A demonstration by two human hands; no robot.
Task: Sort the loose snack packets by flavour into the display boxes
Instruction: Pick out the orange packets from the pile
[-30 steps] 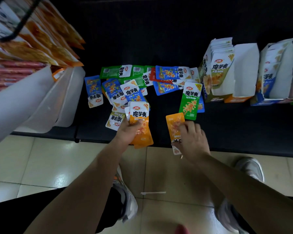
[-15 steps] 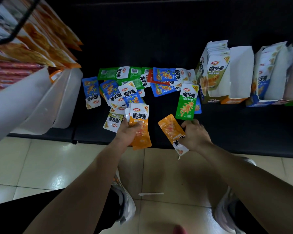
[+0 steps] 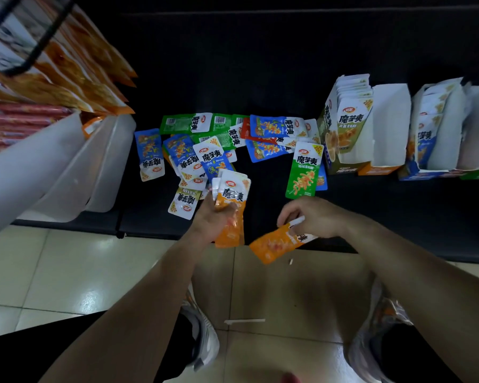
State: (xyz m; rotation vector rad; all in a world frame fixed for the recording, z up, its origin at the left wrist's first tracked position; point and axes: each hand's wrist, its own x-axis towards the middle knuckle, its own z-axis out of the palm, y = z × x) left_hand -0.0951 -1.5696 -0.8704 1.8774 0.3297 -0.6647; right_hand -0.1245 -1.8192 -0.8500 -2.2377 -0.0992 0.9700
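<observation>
Head view. A second back the right hand (image 3: 314, 217) was pressing flat on a single orange packet (image 3: 274, 244) lying at the front edge of the dark shelf (image 3: 385, 214). Now the packet is off the shelf and in the air over the floor tiles (image 3: 67, 272), turned from roughly upright to a shallow slant. The hand pinches its white header end. The orange body sticks out down and to the left of the fingers, well clear of the palm, with its free corner pointing toward the left side. The left hand (image 3: 212, 219) has hardly shifted. Its fingers are curled round a small stack of orange packets (image 3: 233, 211), headers up, low end hanging past the shelf edge. The single packet's tip is near the foot of that stack but not touching it. My reading: the orange flavour is being gathered in hand, and this one is about to join the stack before anything goes into a box. The loose pile (image 3: 205, 150) of blue, green and red packets lies unsorted behind the left hand, a green packet (image 3: 303, 170) just beyond the right. The display boxes stand at far right, and the orange-based box (image 3: 390, 120) shows white inner walls and, as far as I can tell, no packets.
</observation>
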